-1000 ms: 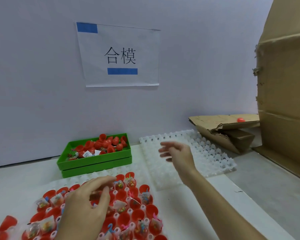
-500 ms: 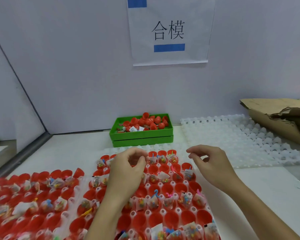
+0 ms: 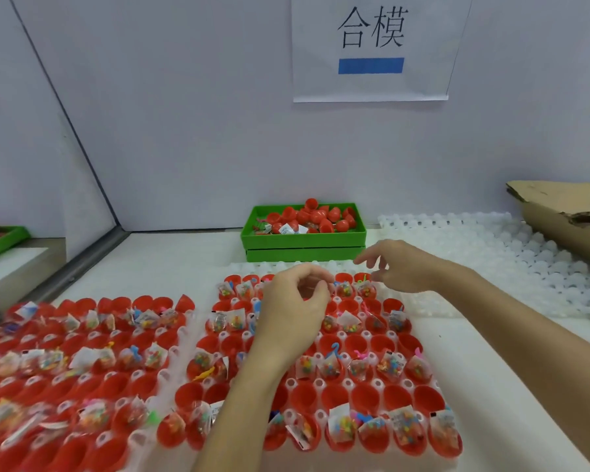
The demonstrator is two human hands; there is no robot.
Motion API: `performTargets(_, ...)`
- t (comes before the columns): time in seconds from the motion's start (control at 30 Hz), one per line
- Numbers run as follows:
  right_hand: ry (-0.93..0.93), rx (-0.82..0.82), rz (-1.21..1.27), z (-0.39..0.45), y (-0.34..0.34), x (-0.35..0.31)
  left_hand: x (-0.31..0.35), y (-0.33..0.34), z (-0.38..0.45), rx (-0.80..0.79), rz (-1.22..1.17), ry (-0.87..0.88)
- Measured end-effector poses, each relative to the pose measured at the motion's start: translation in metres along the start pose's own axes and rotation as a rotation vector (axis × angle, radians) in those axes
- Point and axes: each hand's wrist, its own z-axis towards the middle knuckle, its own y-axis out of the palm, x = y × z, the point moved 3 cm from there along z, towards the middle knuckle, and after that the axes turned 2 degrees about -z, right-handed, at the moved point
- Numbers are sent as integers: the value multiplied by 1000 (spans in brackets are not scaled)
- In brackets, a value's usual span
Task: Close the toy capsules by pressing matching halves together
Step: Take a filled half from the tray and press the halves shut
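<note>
Over the far rows of the nearer white tray (image 3: 457, 447), head view: both hands hover close together. Left hand (image 3: 295, 301) has its fingers (image 3: 321, 287) curled in narrow toward the thumb; whether they pinch anything, I cannot tell. Right hand (image 3: 401, 267) is loosely spread, fingertips pointing down, holding nothing that shows.

Task's things: open red capsule halves (image 3: 365, 398) sit in the tray's cups, many stuffed with small toy packets (image 3: 348, 323), some bare. A second full tray (image 3: 65, 352) lies just beside it on the left, blurred. Loose red caps (image 3: 315, 216) are heaped in the green bin (image 3: 304, 240) at the wall, beyond the hands. No capsule looks closed yet.

Risks, as I judge them:
- packets stick up above the rims; a cap pressed down could trap a packet corner and fail to snap
- forearms cross low over the filled rows; a dragging wrist could tip halves or flick packets out
- reaching to the bin passes over the tray's far edge.

Room: bare bench (image 3: 511, 386) runs along the right of the tray, with an empty white tray (image 3: 491, 253) further back and cardboard (image 3: 566, 219) at far right. Left side is crowded; a wall corner closes it in.
</note>
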Motion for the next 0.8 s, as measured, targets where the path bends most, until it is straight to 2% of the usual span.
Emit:
performTargets(0.07,-15,-87,-61,6,2,0,0,-1,0,2,-10,4)
performTargets(0.13,-24,-96,-82,9,2,-1,-1,-2,1,4,-21,5)
performTargets(0.57,-99,40,-150,5,1,4,-6,-2,2,21,-59,-18)
performTargets(0.8,-132,145,-158,-1,-22,3,-4,1,2,-3,-56,-24)
